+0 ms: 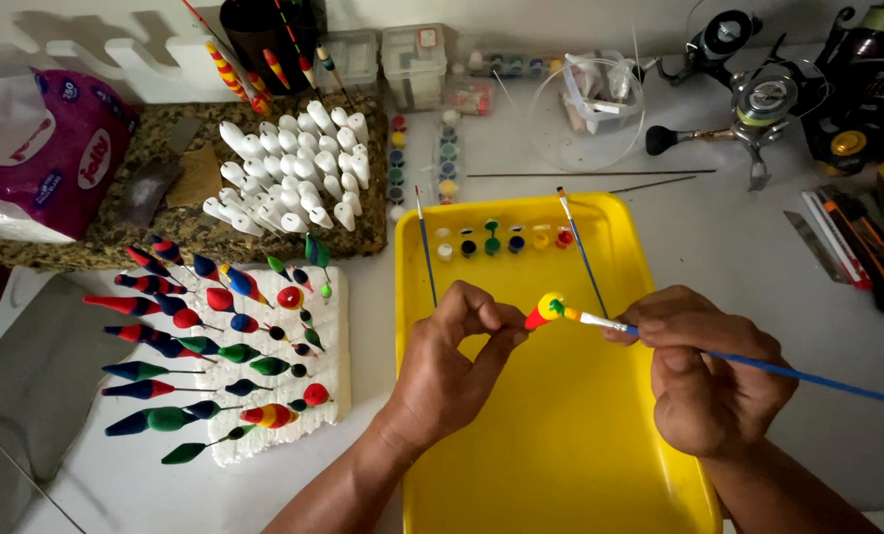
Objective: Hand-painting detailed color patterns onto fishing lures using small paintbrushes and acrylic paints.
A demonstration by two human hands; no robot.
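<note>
My left hand (pixel 452 366) pinches a small fishing float (pixel 544 311), painted red, yellow and green, over the yellow tray (pixel 560 475). In my right hand (pixel 704 371) is a thin paintbrush (pixel 758 364) with a blue handle; its tip touches the green spot on the float. A row of small paint pots (pixel 501 239) sits at the tray's far end. Two other brushes (pixel 426 247) (pixel 582 249) lie across the tray's far part.
Left of the tray, a white foam block (pixel 335 371) holds several painted floats on pins. Behind it stand unpainted white floats (pixel 288 168) on a speckled slab. Fishing reels (pixel 758 99), cutters (pixel 857 247), plastic boxes (pixel 412 59) and a pink-and-white bag (pixel 36 158) ring the table.
</note>
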